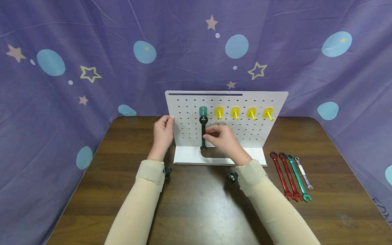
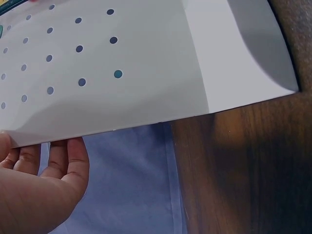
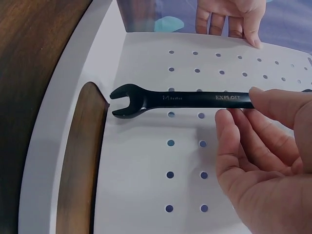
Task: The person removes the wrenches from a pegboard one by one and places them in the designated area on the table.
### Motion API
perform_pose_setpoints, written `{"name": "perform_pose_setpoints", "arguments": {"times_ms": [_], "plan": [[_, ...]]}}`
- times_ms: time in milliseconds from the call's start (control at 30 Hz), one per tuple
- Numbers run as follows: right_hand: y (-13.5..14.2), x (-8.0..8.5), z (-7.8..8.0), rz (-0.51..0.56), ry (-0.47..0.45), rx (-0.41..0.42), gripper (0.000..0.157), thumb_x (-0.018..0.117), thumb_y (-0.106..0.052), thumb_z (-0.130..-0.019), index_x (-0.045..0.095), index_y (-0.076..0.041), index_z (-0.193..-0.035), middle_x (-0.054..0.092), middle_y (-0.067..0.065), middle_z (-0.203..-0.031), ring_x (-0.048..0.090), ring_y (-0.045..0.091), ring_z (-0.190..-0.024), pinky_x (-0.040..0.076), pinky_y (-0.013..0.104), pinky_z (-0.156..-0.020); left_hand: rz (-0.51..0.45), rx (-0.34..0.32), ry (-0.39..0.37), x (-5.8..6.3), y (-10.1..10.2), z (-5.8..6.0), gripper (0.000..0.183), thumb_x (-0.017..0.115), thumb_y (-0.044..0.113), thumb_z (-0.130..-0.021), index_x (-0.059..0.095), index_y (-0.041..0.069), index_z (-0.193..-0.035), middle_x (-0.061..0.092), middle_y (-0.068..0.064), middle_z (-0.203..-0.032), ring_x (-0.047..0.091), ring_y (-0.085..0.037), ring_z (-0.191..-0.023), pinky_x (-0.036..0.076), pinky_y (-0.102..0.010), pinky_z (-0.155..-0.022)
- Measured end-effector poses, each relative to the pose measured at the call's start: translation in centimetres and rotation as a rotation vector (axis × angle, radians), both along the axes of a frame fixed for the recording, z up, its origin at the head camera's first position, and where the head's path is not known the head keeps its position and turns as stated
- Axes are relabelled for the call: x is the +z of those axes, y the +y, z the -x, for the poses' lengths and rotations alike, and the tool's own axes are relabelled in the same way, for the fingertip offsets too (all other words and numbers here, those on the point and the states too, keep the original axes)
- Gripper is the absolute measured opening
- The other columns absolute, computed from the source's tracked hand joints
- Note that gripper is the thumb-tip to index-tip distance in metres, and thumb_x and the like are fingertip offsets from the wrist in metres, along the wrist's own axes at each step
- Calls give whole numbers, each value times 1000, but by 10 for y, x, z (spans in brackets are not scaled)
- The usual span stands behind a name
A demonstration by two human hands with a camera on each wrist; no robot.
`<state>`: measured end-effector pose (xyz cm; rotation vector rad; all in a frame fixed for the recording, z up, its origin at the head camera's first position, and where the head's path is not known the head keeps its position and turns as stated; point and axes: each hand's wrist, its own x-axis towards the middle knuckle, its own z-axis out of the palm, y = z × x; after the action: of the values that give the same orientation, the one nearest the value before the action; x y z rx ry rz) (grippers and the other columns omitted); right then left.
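A white pegboard (image 1: 190, 129) stands upright on its base at the back of the table. My left hand (image 1: 163, 133) grips its left edge, fingers behind the panel and thumb at the front, as the left wrist view (image 2: 48, 190) also shows. A black combination wrench (image 1: 203, 134) hangs vertically against the panel, its ring end at the green hook (image 1: 203, 111) and its open end down. My right hand (image 1: 225, 141) pinches the wrench shank from the right, with thumb and fingers about the shank in the right wrist view. Whether the ring sits fully on the hook, I cannot tell.
Several yellow hooks (image 1: 235, 112) line the panel right of the green one. On the table (image 1: 190, 200) at the right lie two red wrenches (image 1: 281, 177), a green wrench (image 1: 298, 177) and a small silver wrench (image 1: 304, 173). A purple curtain (image 1: 183, 68) hangs behind.
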<state>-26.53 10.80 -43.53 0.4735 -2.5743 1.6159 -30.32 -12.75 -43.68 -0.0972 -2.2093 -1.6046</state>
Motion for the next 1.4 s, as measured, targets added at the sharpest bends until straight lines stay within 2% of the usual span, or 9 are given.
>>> {"name": "perform_pose_setpoints", "arguments": {"times_ms": [400, 733, 1100, 1400], "plan": [[-5, -4, 5, -42, -16, -11, 19, 75, -12, -94, 74, -2, -111, 71, 6, -108, 66, 20, -93, 54, 36, -84, 9, -2, -3, 0, -1, -1, 24, 56, 11, -106, 68, -8, -99, 47, -5, -68, 41, -14, -62, 34, -26, -56], [-9, -8, 5, -48, 59, 22, 11, 73, -11, -96, 76, -4, -104, 66, 3, -99, 61, 19, -84, 53, 34, -74, 8, 3, 6, 1, -1, -1, 23, 57, 10, -105, 68, -9, -98, 47, -5, -68, 41, -15, -63, 34, -26, -57], [-6, -8, 1, -9, 76, 52, 13, 72, -9, -97, 76, 1, -103, 68, 3, -94, 59, 19, -76, 50, 32, -67, 11, 3, 10, 0, -1, 0, 22, 57, 9, -105, 69, -8, -98, 47, -5, -68, 42, -16, -64, 34, -26, -58], [-4, -8, -8, 10, 56, 52, 16, 71, -10, -98, 76, 2, -106, 71, 2, -92, 61, 18, -75, 52, 32, -68, 7, 1, 9, 0, -1, -1, 22, 57, 9, -105, 68, -9, -98, 46, -6, -68, 41, -16, -64, 34, -26, -57]]}}
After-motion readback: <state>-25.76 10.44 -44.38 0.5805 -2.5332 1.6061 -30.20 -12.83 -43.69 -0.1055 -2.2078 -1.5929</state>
